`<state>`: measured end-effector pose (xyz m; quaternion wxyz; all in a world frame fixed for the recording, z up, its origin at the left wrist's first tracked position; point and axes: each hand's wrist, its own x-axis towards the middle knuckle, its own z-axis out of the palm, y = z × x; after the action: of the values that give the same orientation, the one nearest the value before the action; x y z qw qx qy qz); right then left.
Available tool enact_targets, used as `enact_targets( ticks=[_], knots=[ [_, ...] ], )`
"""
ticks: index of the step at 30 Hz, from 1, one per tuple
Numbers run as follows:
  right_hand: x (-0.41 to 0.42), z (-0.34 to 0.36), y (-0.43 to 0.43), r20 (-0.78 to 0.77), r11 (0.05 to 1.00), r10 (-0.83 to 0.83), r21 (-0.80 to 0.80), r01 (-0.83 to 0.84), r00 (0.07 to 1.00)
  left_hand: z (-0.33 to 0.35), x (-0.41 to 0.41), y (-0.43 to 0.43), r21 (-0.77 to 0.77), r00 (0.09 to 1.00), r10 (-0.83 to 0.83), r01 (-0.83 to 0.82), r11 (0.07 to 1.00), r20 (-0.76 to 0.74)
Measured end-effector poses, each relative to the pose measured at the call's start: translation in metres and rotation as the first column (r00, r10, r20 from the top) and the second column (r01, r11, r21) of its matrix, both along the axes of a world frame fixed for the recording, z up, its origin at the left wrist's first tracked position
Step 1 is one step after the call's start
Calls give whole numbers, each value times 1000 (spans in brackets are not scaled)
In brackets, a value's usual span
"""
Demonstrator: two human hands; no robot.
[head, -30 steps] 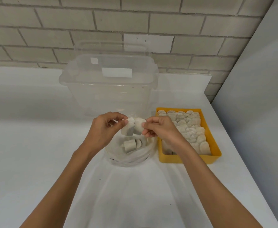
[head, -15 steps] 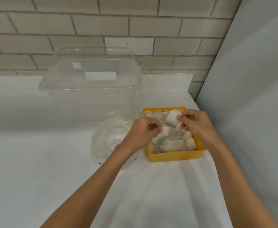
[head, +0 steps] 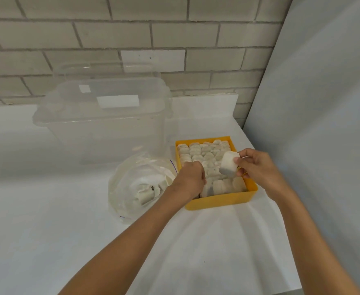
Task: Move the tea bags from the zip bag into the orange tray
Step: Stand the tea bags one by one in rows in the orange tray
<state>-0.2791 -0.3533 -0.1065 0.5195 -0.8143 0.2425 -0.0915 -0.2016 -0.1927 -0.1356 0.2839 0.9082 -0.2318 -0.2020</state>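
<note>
The orange tray [head: 219, 201] sits on the white table, packed with rows of white tea bags [head: 202, 153]. My right hand [head: 258, 169] holds one white tea bag [head: 228, 164] above the tray's near right part. Low in the tray's near left corner, my left hand [head: 190, 179] is curled with its fingers down among the bags; what it grips is hidden. Left of the tray lies the clear zip bag [head: 128, 188], open and crumpled, with a few tea bags [head: 146, 193] still inside.
A large clear plastic bin [head: 102, 122] with its lid stands behind the zip bag, against the brick wall. A grey panel [head: 315, 124] rises close on the right of the tray. The table's front edge shows at the lower right.
Both hands left the zip bag and moved right over the tray, each carrying a tea bag. The left hand has since dropped into the tray's near left corner.
</note>
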Motion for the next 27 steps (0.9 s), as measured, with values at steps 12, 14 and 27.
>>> enact_targets(
  ticks=[12,14,27],
  knots=[
    [1,0,-3,-56,999,53,9,-53,997,6,-4,11,24,958,23,-31,999,287],
    [2,-1,-3,-79,997,65,37,-63,995,10,-2,17,-55,960,27,-12,998,277],
    [14,-21,6,-406,966,202,-69,-251,891,10,3,45,-267,982,62,-12,964,180]
  ],
)
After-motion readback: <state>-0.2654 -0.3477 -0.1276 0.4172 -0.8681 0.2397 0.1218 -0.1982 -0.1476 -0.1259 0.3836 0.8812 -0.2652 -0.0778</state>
